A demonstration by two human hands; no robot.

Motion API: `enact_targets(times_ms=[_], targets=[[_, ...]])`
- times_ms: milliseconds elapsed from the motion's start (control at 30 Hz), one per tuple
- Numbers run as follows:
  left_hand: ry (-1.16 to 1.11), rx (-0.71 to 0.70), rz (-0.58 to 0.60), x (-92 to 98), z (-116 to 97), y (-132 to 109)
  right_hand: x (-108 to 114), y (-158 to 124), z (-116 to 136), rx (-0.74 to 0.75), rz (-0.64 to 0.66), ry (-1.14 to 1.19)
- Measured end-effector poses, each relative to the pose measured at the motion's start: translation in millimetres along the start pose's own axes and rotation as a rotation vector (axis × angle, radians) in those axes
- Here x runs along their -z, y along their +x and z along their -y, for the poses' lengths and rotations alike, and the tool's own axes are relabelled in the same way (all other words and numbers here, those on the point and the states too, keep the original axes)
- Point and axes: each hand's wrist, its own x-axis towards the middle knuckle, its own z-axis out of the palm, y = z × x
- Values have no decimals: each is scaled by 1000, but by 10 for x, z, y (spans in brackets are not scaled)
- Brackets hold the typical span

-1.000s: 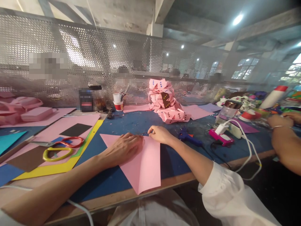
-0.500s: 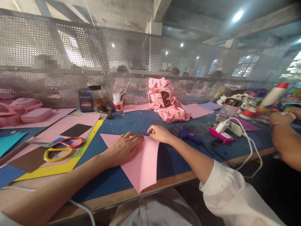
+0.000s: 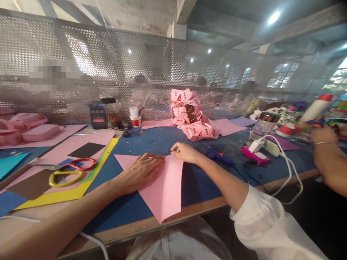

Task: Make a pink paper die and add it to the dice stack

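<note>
A sheet of pink paper (image 3: 170,191) lies near the front edge of the blue table, with a fold running lengthwise and its right flap raised a little. My left hand (image 3: 143,169) rests flat on the paper's left part, fingers stretched toward the fold. At the far edge my right hand (image 3: 184,152) has its thumb and fingertips closed on the paper's upper right part. Left of the paper, scissors (image 3: 81,164) with one red and one yellow handle lie on coloured sheets.
Folded pink paper pieces with dots (image 3: 193,119) are piled at the back. A blue glue gun (image 3: 221,156) and a pink power strip (image 3: 255,157) with cables sit to the right. A paper cup (image 3: 135,118) stands by the mesh screen. Another person's hand (image 3: 325,135) works at far right.
My hands stay almost in place on the pink paper, with only slight shifts of the fingers. The other person's hand at far right has moved a little.
</note>
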Motion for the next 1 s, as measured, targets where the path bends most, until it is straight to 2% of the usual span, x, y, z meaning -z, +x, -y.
enact_targets(times_ms=[167,367,1000], targets=[[4,10,-6,-7,61,-23,-6,27,-21,-1,-39,27],[-5,2,10,29,23,-12,-35,70,-57,-68,-126,11],[35,34,21,2,10,-9,-41,27,-67,-42,-57,19]])
